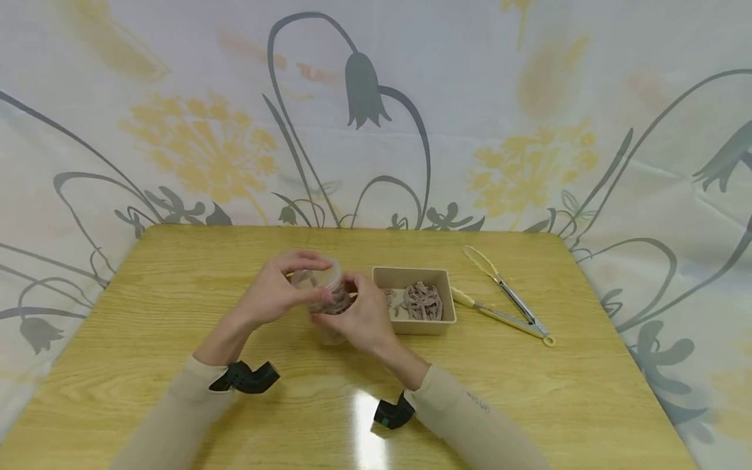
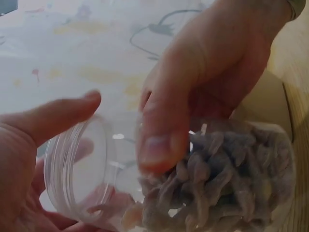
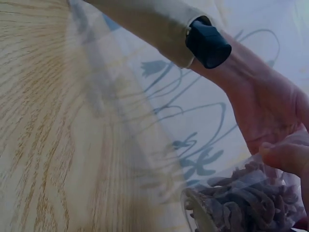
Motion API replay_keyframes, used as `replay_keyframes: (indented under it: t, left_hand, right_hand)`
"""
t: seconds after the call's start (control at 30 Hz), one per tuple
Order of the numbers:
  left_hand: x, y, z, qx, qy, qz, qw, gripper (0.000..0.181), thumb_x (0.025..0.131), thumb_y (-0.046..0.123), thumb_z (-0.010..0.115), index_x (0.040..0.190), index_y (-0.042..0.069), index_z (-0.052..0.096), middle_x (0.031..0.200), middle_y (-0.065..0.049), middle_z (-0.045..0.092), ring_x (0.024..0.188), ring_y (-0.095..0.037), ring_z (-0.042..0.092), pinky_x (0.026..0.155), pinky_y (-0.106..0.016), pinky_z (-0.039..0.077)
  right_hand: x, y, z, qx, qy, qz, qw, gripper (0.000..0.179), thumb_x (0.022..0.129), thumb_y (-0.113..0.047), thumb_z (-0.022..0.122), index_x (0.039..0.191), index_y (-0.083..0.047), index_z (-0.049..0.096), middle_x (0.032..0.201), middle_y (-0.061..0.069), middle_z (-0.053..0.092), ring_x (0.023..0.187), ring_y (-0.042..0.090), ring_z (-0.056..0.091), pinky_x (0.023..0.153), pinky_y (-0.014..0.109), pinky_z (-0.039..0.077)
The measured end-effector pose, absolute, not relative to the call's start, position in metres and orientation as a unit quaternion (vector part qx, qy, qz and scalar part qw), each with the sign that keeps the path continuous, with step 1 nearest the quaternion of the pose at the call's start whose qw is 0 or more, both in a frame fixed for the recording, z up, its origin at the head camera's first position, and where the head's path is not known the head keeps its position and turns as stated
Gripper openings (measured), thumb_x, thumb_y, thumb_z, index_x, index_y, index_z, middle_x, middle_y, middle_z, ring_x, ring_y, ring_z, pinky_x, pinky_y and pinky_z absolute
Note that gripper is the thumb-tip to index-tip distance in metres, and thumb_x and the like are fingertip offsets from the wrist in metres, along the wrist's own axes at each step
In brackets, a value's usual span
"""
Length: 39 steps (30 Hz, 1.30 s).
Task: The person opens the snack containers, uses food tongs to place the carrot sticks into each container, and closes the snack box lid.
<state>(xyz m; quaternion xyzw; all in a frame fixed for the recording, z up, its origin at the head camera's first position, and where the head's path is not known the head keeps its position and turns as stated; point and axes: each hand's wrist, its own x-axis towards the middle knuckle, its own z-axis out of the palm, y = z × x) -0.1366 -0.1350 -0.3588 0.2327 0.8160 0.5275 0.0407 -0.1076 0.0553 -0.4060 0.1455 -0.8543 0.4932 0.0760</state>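
A clear plastic jar [image 2: 275, 183] of grey-purple strips lies tilted between both hands, above the table. My right hand [image 1: 365, 318] grips the jar's body, its thumb lying along the near side. At the other end, my left hand [image 1: 279, 287] curls thumb and fingers round the clear ridged rim [image 2: 59, 169]; whether a separate lid sits there I cannot tell. The strips [image 3: 251, 198] fill the bottom part of the jar. Right beside the right hand stands a beige rectangular container [image 1: 414, 328] with more strips [image 1: 424, 301] in it.
Metal tongs [image 1: 514, 310] with cream tips lie spread on the wooden table [image 1: 529, 405], right of the beige container. A flower-patterned cloth [image 1: 411, 117] hangs behind the table. Each sleeve bears a black wrist device, one on the left [image 1: 249, 378], one on the right [image 1: 395, 412].
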Motion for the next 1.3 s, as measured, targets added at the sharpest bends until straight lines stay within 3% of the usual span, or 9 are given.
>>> replay_keyframes:
  t: [0.1, 0.23, 0.43, 0.63, 0.87, 0.97, 1.17, 1.3]
  left_hand:
    - [-0.139, -0.138, -0.364, 0.251, 0.812, 0.525, 0.045, 0.048, 0.078, 0.017, 0.087, 0.123, 0.011, 0.072, 0.129, -0.006, 0.057, 0.123, -0.026, 0.048, 0.105, -0.057, 0.037]
    - [-0.139, -0.135, -0.372, 0.261, 0.809, 0.527, 0.004, 0.049, 0.075, 0.015, 0.089, 0.121, 0.01, 0.072, 0.125, -0.005, 0.056, 0.12, -0.025, 0.048, 0.103, -0.055, 0.038]
    - [-0.14, -0.133, -0.38, 0.27, 0.818, 0.506, -0.046, 0.05, 0.071, 0.017, 0.093, 0.116, 0.012, 0.074, 0.124, -0.006, 0.054, 0.116, -0.025, 0.048, 0.094, -0.055, 0.041]
    - [-0.14, -0.131, -0.391, 0.268, 0.832, 0.482, -0.063, 0.052, 0.069, 0.02, 0.094, 0.116, 0.013, 0.073, 0.124, -0.007, 0.054, 0.117, -0.028, 0.048, 0.092, -0.056, 0.042]
    - [-0.14, -0.129, -0.398, 0.285, 0.823, 0.487, -0.065, 0.065, 0.071, 0.019, 0.092, 0.129, 0.012, 0.066, 0.138, -0.01, 0.052, 0.131, -0.031, 0.044, 0.1, -0.058, 0.04]
    - [-0.138, -0.13, -0.398, 0.297, 0.826, 0.474, -0.068, 0.064, 0.077, 0.019, 0.088, 0.135, 0.011, 0.062, 0.144, -0.011, 0.049, 0.136, -0.031, 0.041, 0.104, -0.059, 0.036]
    - [-0.13, -0.139, -0.395, 0.306, 0.836, 0.44, -0.118, 0.05, 0.088, 0.01, 0.077, 0.135, 0.007, 0.061, 0.145, -0.012, 0.049, 0.135, -0.032, 0.041, 0.106, -0.06, 0.034]
    - [-0.124, -0.147, -0.393, 0.342, 0.842, 0.381, -0.169, 0.043, 0.091, 0.01, 0.074, 0.132, 0.005, 0.062, 0.143, -0.013, 0.051, 0.132, -0.033, 0.044, 0.103, -0.057, 0.038]
  right_hand:
    - [-0.109, 0.057, -0.406, 0.156, -0.854, 0.494, 0.047, 0.074, 0.07, -0.028, 0.093, 0.13, -0.004, 0.057, 0.114, 0.005, 0.065, 0.102, 0.017, 0.061, 0.083, 0.033, 0.052]
    - [-0.115, 0.06, -0.403, 0.171, -0.847, 0.504, 0.011, 0.078, 0.072, -0.019, 0.092, 0.137, -0.004, 0.053, 0.121, 0.006, 0.064, 0.11, 0.02, 0.06, 0.091, 0.038, 0.051]
    - [-0.127, 0.069, -0.397, 0.183, -0.802, 0.564, -0.078, 0.074, 0.081, -0.011, 0.084, 0.144, -0.003, 0.047, 0.14, 0.012, 0.053, 0.131, 0.024, 0.049, 0.109, 0.038, 0.038]
    - [-0.13, 0.082, -0.391, 0.175, -0.781, 0.593, -0.088, 0.068, 0.084, -0.003, 0.08, 0.142, 0.004, 0.047, 0.142, 0.017, 0.05, 0.134, 0.029, 0.045, 0.113, 0.036, 0.034]
    - [-0.128, 0.107, -0.39, 0.15, -0.775, 0.61, -0.064, 0.064, 0.086, -0.004, 0.077, 0.143, 0.001, 0.048, 0.141, 0.018, 0.053, 0.132, 0.029, 0.048, 0.11, 0.04, 0.037]
    - [-0.123, 0.121, -0.39, 0.145, -0.779, 0.609, -0.044, 0.061, 0.088, -0.008, 0.077, 0.143, -0.003, 0.049, 0.14, 0.016, 0.053, 0.13, 0.03, 0.05, 0.107, 0.044, 0.041]
    - [-0.116, 0.154, -0.397, 0.203, -0.807, 0.552, 0.058, 0.05, 0.09, -0.006, 0.074, 0.137, -0.001, 0.056, 0.132, 0.018, 0.059, 0.119, 0.037, 0.057, 0.099, 0.052, 0.046]
    - [-0.111, 0.174, -0.402, 0.26, -0.836, 0.464, 0.136, 0.045, 0.089, -0.006, 0.074, 0.131, -0.002, 0.061, 0.126, 0.015, 0.062, 0.112, 0.032, 0.06, 0.092, 0.05, 0.05]
